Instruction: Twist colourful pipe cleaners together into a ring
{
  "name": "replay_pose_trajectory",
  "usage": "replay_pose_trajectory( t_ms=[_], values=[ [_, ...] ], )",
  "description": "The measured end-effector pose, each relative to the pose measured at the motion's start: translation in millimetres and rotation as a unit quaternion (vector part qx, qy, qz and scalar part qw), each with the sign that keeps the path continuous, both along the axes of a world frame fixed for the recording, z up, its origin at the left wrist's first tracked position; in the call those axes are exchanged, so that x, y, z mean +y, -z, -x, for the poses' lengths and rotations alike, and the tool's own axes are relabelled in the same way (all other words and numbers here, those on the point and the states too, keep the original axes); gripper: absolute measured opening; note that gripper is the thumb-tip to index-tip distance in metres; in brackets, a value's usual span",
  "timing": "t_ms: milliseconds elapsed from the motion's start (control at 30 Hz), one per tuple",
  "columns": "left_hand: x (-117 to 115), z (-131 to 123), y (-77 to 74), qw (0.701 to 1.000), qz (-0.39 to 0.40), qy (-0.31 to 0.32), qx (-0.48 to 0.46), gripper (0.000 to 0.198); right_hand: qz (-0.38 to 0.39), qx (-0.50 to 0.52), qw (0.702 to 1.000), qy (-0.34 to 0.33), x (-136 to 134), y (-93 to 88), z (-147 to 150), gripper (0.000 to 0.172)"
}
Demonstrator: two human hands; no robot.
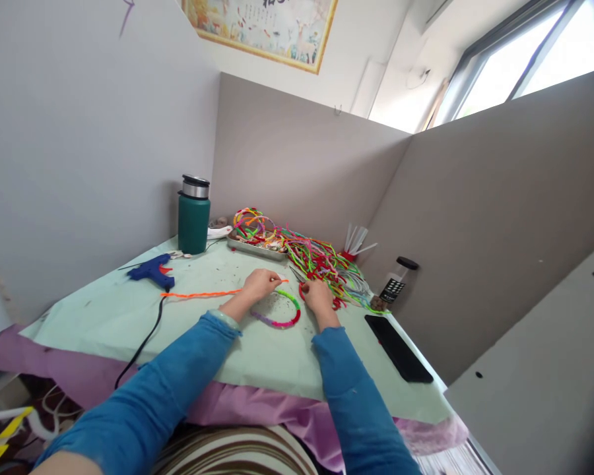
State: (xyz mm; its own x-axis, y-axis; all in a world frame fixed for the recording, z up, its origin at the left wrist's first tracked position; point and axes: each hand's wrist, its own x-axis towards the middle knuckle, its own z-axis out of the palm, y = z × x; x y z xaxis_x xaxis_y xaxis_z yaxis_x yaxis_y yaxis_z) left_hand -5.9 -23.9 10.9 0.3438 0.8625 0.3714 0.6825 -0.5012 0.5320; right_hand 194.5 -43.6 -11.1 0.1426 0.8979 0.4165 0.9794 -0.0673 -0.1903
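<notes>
My left hand is pinched shut on an orange pipe cleaner. A short end of it pokes out past my fingertips, and the long part trails left across the table. Closed around a pair of scissors is my right hand; the blades point up and left, and a red handle shows by the fingers. Between and below my hands lies a ring wrapped in coloured pipe cleaner, with green, red, pink and purple stretches. Its upper left part is hidden behind my left hand.
A blue glue gun with a black cord lies left, near a green bottle. Behind my hands are a metal tray and a heap of pipe cleaners. At right are a black phone-like slab and a black-lidded bottle.
</notes>
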Motion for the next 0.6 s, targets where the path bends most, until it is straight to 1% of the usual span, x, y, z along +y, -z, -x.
replay_pose_trajectory(
  t_ms=[100,133,167,200,233,267,333,400,433,500,533,600],
  values=[
    [2,0,3.7,1.0,-0.011,0.001,0.009,0.031,-0.007,0.001,0.998,0.067,-1,-0.9,-10,0.019],
    [3,0,5.0,1.0,-0.017,0.003,0.013,0.031,-0.011,0.005,0.997,0.078,-2,-1.7,-12,0.019],
    [4,0,6.1,1.0,-0.022,0.005,0.016,0.031,-0.02,0.013,0.997,0.074,-3,-2.8,-12,0.019],
    [4,-1,6.9,0.999,-0.026,0.007,0.02,0.03,-0.031,0.026,0.998,0.056,-3,-4.2,-10,0.019],
    [4,-1,7.4,0.999,-0.029,0.008,0.024,0.03,-0.044,0.042,0.998,0.019,-4,-5.8,-6,0.019],
    [4,-1,7.5,0.999,-0.03,0.008,0.028,0.03,-0.066,0.069,0.995,-0.032,-4,-7.4,-1,0.021],
    [3,-1,6.7,0.999,-0.029,0.011,0.038,0.031,-0.107,0.117,0.975,-0.156,-6,-9.9,12,0.025],
    [1,-1,5.0,0.998,-0.028,0.017,0.053,0.031,-0.102,0.135,0.954,-0.248,-7,-10.5,25,0.026],
    [0,-1,4.2,0.997,-0.029,0.019,0.062,0.032,-0.084,0.124,0.95,-0.276,-7,-10.1,30,0.024],
    [-2,-1,2.6,0.996,-0.027,0.02,0.082,0.031,-0.058,0.103,0.948,-0.296,-7,-8.4,35,0.021],
    [-3,-1,2.0,0.996,-0.026,0.016,0.089,0.031,-0.051,0.093,0.951,-0.291,-7,-7.5,35,0.02],
    [-4,-2,1.5,0.996,-0.033,-0.001,0.089,0.031,-0.051,0.081,0.961,-0.26,-6,-6.4,31,0.02]
  ],
)
